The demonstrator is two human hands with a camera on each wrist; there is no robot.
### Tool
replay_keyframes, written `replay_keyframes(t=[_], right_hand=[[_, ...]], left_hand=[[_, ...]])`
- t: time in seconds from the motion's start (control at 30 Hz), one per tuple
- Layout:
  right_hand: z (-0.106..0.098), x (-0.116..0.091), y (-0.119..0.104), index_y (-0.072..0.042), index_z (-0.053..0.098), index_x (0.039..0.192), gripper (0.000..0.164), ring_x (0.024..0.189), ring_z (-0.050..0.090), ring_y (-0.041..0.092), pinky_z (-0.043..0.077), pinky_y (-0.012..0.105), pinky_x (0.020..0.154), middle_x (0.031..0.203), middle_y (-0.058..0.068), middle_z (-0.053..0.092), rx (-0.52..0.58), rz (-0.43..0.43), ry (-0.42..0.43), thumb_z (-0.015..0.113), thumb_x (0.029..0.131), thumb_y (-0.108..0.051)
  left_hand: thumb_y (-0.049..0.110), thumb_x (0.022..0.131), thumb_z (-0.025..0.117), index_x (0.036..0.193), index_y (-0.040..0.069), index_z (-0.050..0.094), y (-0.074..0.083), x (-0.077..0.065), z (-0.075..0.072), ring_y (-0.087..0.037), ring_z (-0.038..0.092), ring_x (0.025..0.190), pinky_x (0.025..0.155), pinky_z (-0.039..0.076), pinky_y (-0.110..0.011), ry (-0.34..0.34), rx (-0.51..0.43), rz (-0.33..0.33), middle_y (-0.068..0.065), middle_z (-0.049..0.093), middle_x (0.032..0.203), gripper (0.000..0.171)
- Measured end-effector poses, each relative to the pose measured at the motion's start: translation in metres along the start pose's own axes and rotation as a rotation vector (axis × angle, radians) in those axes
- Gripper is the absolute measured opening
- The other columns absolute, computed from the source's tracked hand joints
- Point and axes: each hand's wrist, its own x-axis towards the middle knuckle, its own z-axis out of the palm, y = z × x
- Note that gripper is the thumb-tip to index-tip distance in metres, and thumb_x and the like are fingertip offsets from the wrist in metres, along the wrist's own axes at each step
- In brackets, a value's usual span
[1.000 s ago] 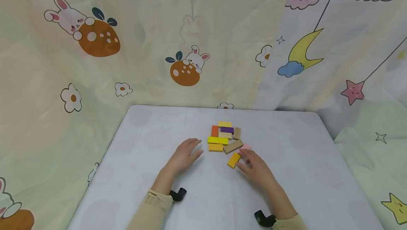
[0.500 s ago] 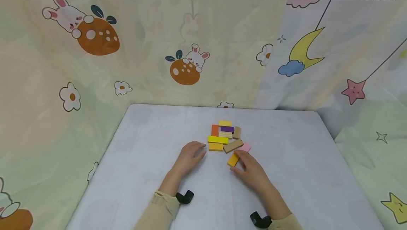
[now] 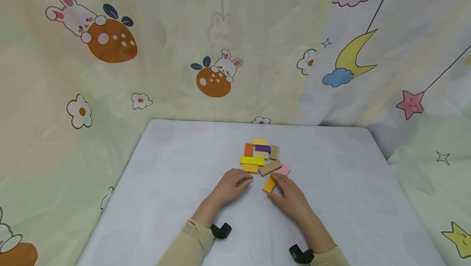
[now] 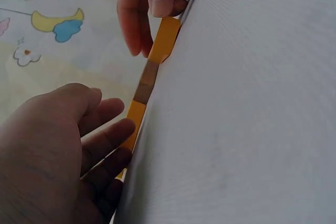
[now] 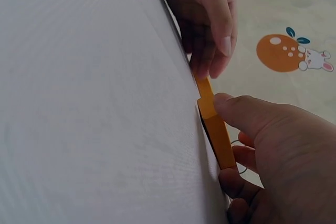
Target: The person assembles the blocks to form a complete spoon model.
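Note:
In the head view my right hand (image 3: 292, 200) pinches an orange-yellow block (image 3: 269, 184) lying on the table. Thumb and fingers sit at the block's two ends in the right wrist view, where the block (image 5: 218, 135) shows its side. My left hand (image 3: 229, 186) is beside a second orange-yellow block (image 3: 250, 168), its fingers extended and loosely bent, holding nothing. Beyond the hands lie a tan block (image 3: 270, 168), a pink block (image 3: 284, 169) and a bright yellow block (image 3: 252, 160).
Behind these are a purple block (image 3: 263, 148), a red-orange block (image 3: 248, 149), a pale wooden block (image 3: 261, 155), another tan block (image 3: 274, 152) and a yellow block (image 3: 260, 141). They lie on a white table (image 3: 176, 151). A printed cloth (image 3: 165, 53) hangs behind.
My left hand has moved right and nearer to me, now in front of the left orange-yellow block. My right hand has shifted left and closed its fingers on the nearer orange-yellow block.

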Motion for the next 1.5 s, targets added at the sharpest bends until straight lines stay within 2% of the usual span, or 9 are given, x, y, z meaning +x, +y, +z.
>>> replay_keyframes(t=[0.17, 0.4, 0.63, 0.93, 1.1, 1.33, 1.5], right_hand=[[0.001, 0.001, 0.002, -0.019, 0.05, 0.144, 0.066, 0.137, 0.047, 0.028, 0.043, 0.052, 0.112, 0.149, 0.004, 0.049, -0.013, -0.018, 0.019, 0.074, 0.087, -0.041], [0.003, 0.001, 0.004, -0.019, 0.053, 0.142, 0.064, 0.133, 0.051, 0.026, 0.047, 0.05, 0.109, 0.146, 0.003, 0.052, -0.019, -0.03, 0.059, 0.076, 0.086, -0.041], [0.003, 0.001, 0.006, -0.02, 0.052, 0.142, 0.063, 0.135, 0.05, 0.026, 0.046, 0.05, 0.11, 0.147, 0.002, 0.051, -0.011, -0.039, 0.042, 0.074, 0.087, -0.042], [0.003, 0.003, 0.009, -0.023, 0.052, 0.142, 0.064, 0.13, 0.054, 0.025, 0.049, 0.048, 0.106, 0.147, 0.001, 0.051, 0.009, -0.03, 0.038, 0.076, 0.086, -0.041], [0.003, 0.003, 0.009, -0.022, 0.05, 0.143, 0.064, 0.13, 0.053, 0.025, 0.049, 0.048, 0.107, 0.148, 0.001, 0.05, 0.024, -0.033, 0.031, 0.075, 0.087, -0.041], [0.002, 0.003, 0.012, -0.024, 0.051, 0.143, 0.063, 0.129, 0.054, 0.024, 0.05, 0.048, 0.105, 0.148, 0.0, 0.051, 0.033, -0.032, 0.051, 0.075, 0.086, -0.04], [0.003, 0.003, 0.014, -0.024, 0.052, 0.142, 0.062, 0.123, 0.057, 0.021, 0.053, 0.045, 0.102, 0.147, -0.001, 0.052, 0.04, -0.046, 0.054, 0.075, 0.086, -0.039]], left_hand=[[0.046, 0.103, 0.048, 0.129, 0.033, 0.065, 0.002, 0.003, 0.001, -0.013, 0.054, 0.127, 0.112, 0.043, -0.039, -0.005, 0.024, -0.005, 0.011, 0.063, 0.132, 0.034], [0.04, 0.103, 0.05, 0.13, 0.029, 0.064, 0.0, 0.008, 0.002, -0.017, 0.054, 0.127, 0.112, 0.043, -0.041, 0.01, 0.05, 0.047, 0.006, 0.063, 0.134, 0.032], [0.041, 0.102, 0.051, 0.132, 0.03, 0.063, 0.001, 0.017, 0.005, -0.018, 0.052, 0.129, 0.113, 0.042, -0.041, -0.002, 0.095, 0.005, 0.006, 0.061, 0.137, 0.034], [0.05, 0.098, 0.054, 0.132, 0.028, 0.062, 0.0, 0.035, 0.015, -0.015, 0.056, 0.117, 0.104, 0.048, -0.038, 0.037, 0.16, -0.014, 0.008, 0.063, 0.129, 0.041], [0.051, 0.097, 0.056, 0.13, 0.028, 0.064, 0.0, 0.039, 0.017, -0.014, 0.057, 0.114, 0.102, 0.048, -0.037, 0.048, 0.178, -0.028, 0.008, 0.064, 0.126, 0.041], [0.058, 0.094, 0.057, 0.13, 0.03, 0.064, 0.011, 0.044, 0.018, -0.015, 0.056, 0.112, 0.101, 0.048, -0.038, 0.043, 0.253, -0.055, 0.007, 0.063, 0.127, 0.046], [0.063, 0.09, 0.059, 0.125, 0.028, 0.068, 0.019, 0.046, 0.023, -0.015, 0.056, 0.099, 0.088, 0.049, -0.034, 0.074, 0.336, -0.063, 0.006, 0.065, 0.115, 0.051]])
